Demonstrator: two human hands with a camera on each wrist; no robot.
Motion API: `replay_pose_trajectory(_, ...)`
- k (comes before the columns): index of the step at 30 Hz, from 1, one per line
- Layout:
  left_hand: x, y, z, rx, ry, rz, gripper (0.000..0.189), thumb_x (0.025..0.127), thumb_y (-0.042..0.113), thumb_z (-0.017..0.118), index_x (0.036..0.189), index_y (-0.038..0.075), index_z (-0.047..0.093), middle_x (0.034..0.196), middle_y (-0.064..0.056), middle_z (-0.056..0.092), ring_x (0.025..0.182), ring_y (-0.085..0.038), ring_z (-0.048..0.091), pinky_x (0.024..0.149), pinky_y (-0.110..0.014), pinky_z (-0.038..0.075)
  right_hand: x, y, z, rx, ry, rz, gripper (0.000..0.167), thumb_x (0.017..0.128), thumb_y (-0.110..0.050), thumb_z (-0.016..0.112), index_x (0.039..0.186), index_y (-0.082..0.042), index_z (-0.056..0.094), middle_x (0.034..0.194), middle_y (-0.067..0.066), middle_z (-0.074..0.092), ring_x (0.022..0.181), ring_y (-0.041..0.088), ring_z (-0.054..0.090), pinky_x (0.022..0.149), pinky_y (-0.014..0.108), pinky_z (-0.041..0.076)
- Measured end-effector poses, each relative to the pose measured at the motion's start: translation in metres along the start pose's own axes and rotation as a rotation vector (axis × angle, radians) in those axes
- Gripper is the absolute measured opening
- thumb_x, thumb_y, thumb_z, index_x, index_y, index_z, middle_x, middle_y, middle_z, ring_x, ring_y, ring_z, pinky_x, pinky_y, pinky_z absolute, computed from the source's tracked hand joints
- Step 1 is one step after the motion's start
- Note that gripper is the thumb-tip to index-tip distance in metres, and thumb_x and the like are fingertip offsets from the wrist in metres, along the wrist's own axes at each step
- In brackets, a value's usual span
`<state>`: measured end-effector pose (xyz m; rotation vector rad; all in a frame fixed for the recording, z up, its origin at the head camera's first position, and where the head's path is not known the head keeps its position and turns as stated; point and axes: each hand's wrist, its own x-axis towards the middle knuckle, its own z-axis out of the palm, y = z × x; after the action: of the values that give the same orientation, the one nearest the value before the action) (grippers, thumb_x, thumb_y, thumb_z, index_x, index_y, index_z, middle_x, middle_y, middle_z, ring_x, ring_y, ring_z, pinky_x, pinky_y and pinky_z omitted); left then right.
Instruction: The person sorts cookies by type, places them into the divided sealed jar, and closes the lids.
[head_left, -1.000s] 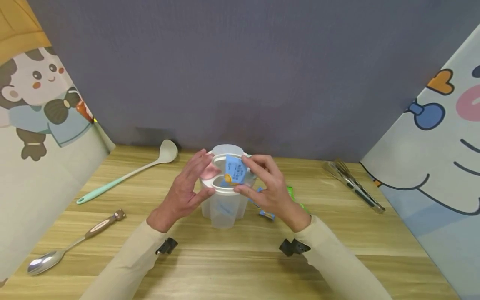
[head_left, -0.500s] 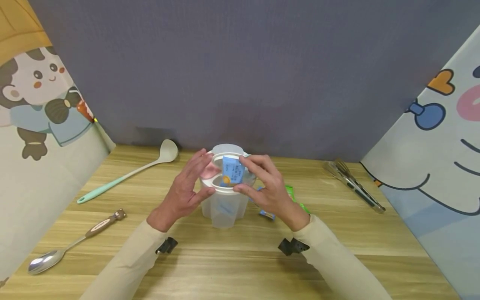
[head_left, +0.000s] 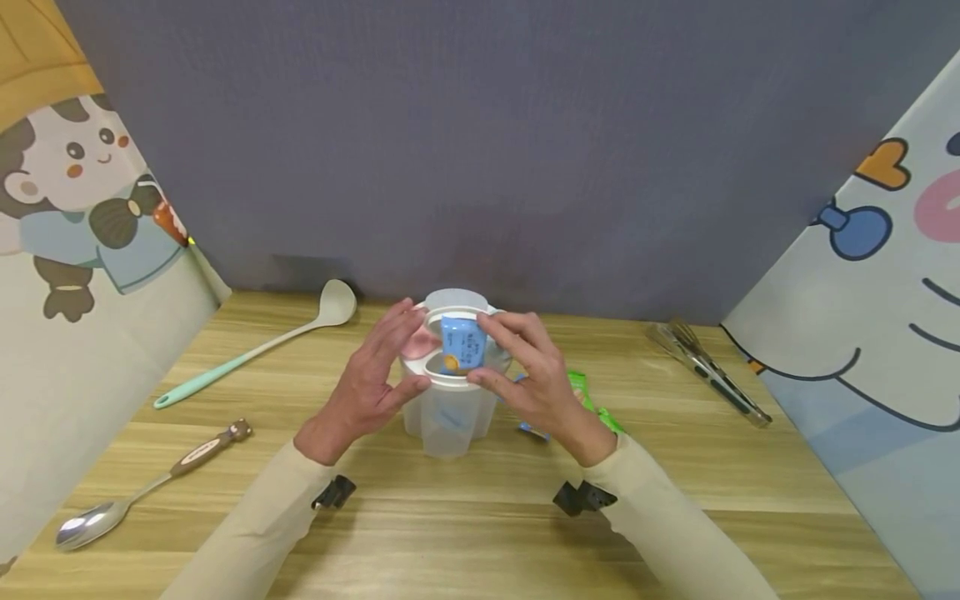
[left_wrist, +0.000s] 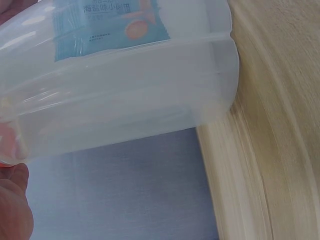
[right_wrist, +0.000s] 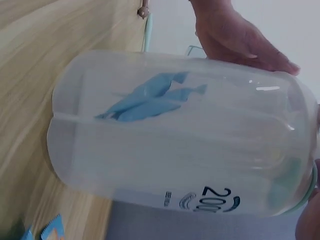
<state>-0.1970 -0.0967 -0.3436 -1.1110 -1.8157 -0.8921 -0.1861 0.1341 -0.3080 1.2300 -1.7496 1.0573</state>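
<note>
Left hand (head_left: 367,385): gripping clear container (head_left: 447,425)
Right hand (head_left: 538,372): pinching blue packet (head_left: 462,343) at opening
Inside: blue sachets (right_wrist: 146,110) already
Worktop (head_left: 450,542): loose packets (head_left: 578,384) seemingly remaining

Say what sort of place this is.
Probably a staged kitchen setup: a ladle and a spoon lie on a wood-grain table between cartoon-printed panels.

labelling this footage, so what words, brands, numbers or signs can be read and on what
"200", on the clear container; what follows is unclear
"海盐味小", on the blue packet seen through its wall; the rest is unclear
Too blurred: small marks beside "200", fine print on that packet
Too small: print on the pinched packet in the right hand, label on the spoon
</note>
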Motion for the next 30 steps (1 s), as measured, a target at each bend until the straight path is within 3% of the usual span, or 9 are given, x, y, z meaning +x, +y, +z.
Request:
replay_pose_trajectory(6, 0.001, -0.001, 0.001, 0.005, 0.002, 0.012, 0.063, 0.098, 0.048, 0.045, 0.137, -0.001, 0.042, 0.137, -0.02, 0.046, 0.127, -0.043, 0.038, 0.106, -0.049, 0.033, -0.001, -0.004, 0.005, 0.082, 0.087, 0.068, 0.05, 0.085, -0.034, 0.071, 0.123, -0.002, 0.062, 0.108, 0.014, 0.058, 0.091, 0.025, 0.052, 0.074, 0.029, 0.048)
replay_pose_trajectory(10, 0.0, -0.001, 0.0, 0.006, -0.009, -0.009, 0.063, 0.097, 0.049, 0.045, 0.141, 0.004, 0.04, 0.138, -0.018, 0.045, 0.128, -0.04, 0.037, 0.107, -0.049, 0.033, -0.001, -0.006, 0.008, 0.078, 0.138, 0.078, 0.045, 0.083, -0.033, 0.073, 0.116, -0.003, 0.066, 0.104, 0.012, 0.062, 0.088, 0.025, 0.053, 0.074, 0.03, 0.047)
replay_pose_trajectory(22, 0.001, 0.001, 0.0, 0.013, -0.005, 0.001, 0.064, 0.097, 0.049, 0.045, 0.137, -0.001, 0.041, 0.134, -0.024, 0.047, 0.127, -0.042, 0.038, 0.106, -0.049, 0.033, -0.005, -0.001, 0.003, 0.061, 0.185, 0.047, 0.044, 0.083, -0.033, 0.073, 0.107, 0.004, 0.068, 0.098, 0.014, 0.064, 0.084, 0.024, 0.051, 0.073, 0.03, 0.044)
replay_pose_trajectory(30, 0.0, -0.001, 0.001, -0.007, -0.002, 0.004, 0.063, 0.097, 0.049, 0.046, 0.135, -0.002, 0.042, 0.136, -0.02, 0.047, 0.126, -0.043, 0.038, 0.107, -0.05, 0.032, -0.01, 0.001, -0.001, 0.042, 0.198, 0.055, 0.043, 0.083, -0.03, 0.074, 0.105, 0.006, 0.067, 0.096, 0.014, 0.064, 0.083, 0.024, 0.052, 0.072, 0.03, 0.044)
